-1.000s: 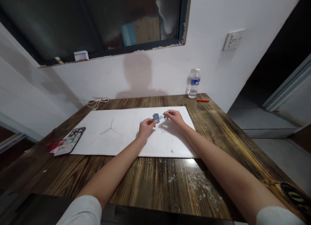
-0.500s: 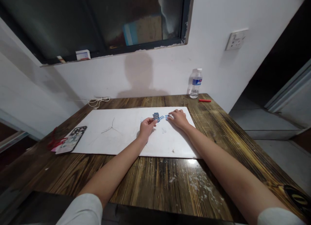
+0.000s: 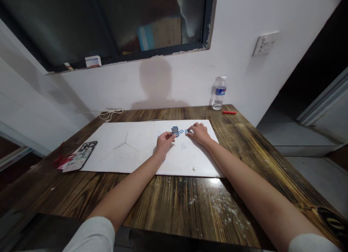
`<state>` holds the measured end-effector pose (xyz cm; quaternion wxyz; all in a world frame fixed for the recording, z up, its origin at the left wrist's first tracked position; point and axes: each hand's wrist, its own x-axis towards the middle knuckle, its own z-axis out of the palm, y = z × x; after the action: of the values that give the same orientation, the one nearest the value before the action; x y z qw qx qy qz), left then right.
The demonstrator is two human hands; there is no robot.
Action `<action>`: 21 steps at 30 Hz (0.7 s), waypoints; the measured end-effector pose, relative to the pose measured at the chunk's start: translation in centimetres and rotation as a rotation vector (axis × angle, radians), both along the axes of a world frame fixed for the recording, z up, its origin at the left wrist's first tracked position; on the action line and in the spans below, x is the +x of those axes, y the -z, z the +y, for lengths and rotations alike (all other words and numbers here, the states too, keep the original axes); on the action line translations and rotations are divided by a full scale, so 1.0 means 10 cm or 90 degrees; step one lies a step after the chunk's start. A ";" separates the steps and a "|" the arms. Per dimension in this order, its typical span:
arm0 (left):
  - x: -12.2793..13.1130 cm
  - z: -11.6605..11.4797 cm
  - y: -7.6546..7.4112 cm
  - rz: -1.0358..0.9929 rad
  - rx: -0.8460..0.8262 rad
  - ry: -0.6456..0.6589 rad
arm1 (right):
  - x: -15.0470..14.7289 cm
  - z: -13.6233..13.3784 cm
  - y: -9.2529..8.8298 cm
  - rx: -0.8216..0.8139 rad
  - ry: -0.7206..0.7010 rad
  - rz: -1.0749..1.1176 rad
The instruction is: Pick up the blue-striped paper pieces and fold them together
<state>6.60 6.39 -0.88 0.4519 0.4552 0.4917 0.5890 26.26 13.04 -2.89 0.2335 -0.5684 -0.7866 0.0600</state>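
Note:
Over the white board [image 3: 146,147], my left hand [image 3: 164,141] is closed, thumb and fingers pinching a small bunch of blue-edged rectangular pieces [image 3: 175,130] that look like little cards or frames. One more blue-edged piece [image 3: 181,131] lies just to the right of that bunch. My right hand [image 3: 199,133] rests at the board's right side, its fingertips bent around another small blue piece [image 3: 186,131]. The two hands are a short way apart. The pieces are too small for me to make out their exact kind.
A phone-like patterned object [image 3: 83,156] and red cords [image 3: 63,158] lie at the left. Thin twigs or wires [image 3: 125,142] cross the board. At the back are a white cable [image 3: 111,113], a water bottle [image 3: 219,93] and a red stick [image 3: 229,112].
My right hand's fingertips have drawn slightly closer around the small blue piece. My left hand and its bunch stay almost where they were.

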 end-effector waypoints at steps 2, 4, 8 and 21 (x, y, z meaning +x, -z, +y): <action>0.01 -0.01 -0.01 0.007 -0.006 -0.002 | -0.01 -0.01 -0.01 0.002 -0.001 -0.008; 0.01 -0.02 -0.02 0.011 -0.008 -0.001 | -0.01 -0.03 -0.03 0.001 -0.004 -0.017; 0.01 -0.03 -0.03 0.013 -0.001 -0.003 | -0.02 -0.04 -0.06 -0.005 -0.015 -0.029; 0.01 -0.05 -0.04 0.009 -0.013 0.006 | -0.04 -0.02 -0.07 -0.048 0.016 0.017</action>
<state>6.70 5.94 -0.52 0.4554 0.4570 0.4987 0.5789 25.85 12.81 -2.24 0.2229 -0.5856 -0.7736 0.0945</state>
